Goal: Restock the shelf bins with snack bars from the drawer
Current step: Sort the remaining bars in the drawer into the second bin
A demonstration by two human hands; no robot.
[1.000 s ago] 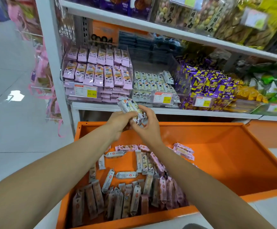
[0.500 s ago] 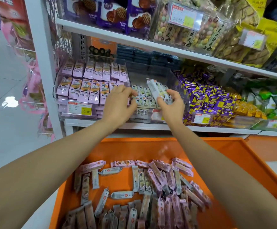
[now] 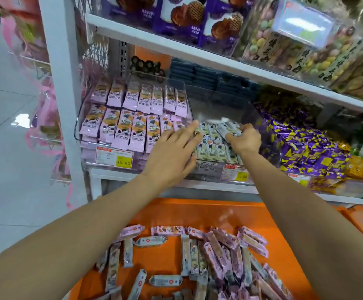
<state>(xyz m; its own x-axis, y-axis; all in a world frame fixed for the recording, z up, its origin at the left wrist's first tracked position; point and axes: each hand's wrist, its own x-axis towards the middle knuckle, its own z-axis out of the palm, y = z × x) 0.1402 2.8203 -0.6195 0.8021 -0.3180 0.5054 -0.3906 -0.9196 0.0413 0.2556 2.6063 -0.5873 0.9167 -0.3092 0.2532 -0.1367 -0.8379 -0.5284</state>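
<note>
My right hand [image 3: 244,139] grips a small bunch of white-wrapped snack bars [image 3: 228,127] inside the clear middle bin [image 3: 233,173], just above the white bars [image 3: 212,149] lying there. My left hand [image 3: 171,155] reaches forward with straight fingers, its fingertips at the left edge of those white bars, holding nothing. To the left, the clear bin of pink bars [image 3: 133,118] is nearly full. Below, the open orange drawer [image 3: 197,213] holds several loose pink and white bars [image 3: 215,256].
A white shelf upright [image 3: 61,94] stands at the left. The upper shelf board [image 3: 219,61] overhangs the bins. Purple-and-yellow candy packs [image 3: 306,152] fill the bin to the right. Dark packets [image 3: 208,77] are stacked behind the middle bin. Pale floor [image 3: 7,169] lies left.
Both hands rose from above the drawer to the shelf. My right hand carried the white bars into the middle bin; my left hand let go of them and moved to the bin's left edge.
</note>
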